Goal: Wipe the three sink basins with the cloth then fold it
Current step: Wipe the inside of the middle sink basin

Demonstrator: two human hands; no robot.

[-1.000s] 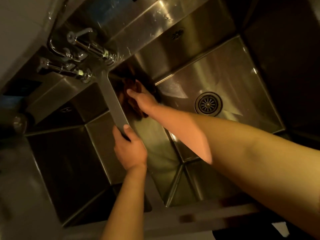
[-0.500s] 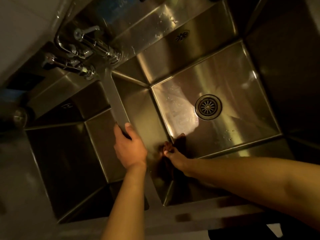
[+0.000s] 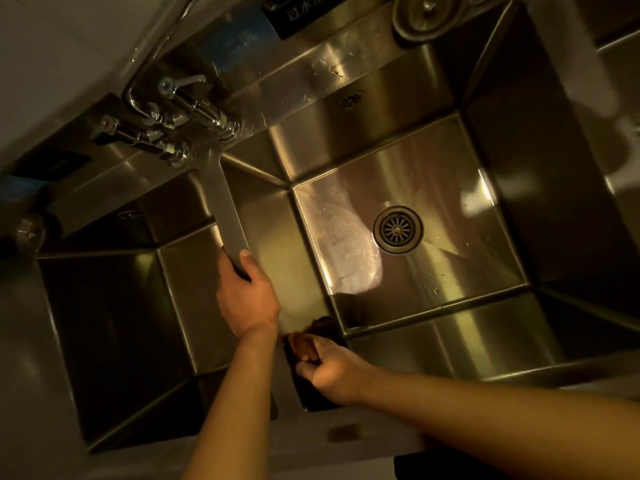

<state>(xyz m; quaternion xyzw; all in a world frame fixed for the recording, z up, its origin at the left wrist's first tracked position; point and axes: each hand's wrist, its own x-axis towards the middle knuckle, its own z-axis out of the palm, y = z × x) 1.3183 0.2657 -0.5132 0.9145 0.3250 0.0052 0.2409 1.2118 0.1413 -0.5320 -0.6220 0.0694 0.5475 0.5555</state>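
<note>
My right hand (image 3: 330,372) grips a dark brownish cloth (image 3: 313,344) against the near left corner of the middle basin (image 3: 398,299), close to the front rim. Most of the cloth is hidden under the hand and in shadow. My left hand (image 3: 246,296) holds the end of the flat steel faucet spout (image 3: 225,209), thumb on top, over the divider between the left basin (image 3: 114,323) and the middle one. A third basin (image 3: 616,39) shows only as a corner at the top right.
The round drain (image 3: 398,230) sits in the middle basin floor. Faucet valves and pipes (image 3: 180,112) stand on the back ledge. A drain plug (image 3: 424,15) lies on the ledge at the top. The steel front rim (image 3: 346,434) runs below my hands.
My right hand has swept the cloth from the far left wall of the middle basin down to its near left corner by the front rim. The left hand stays on the spout.
</note>
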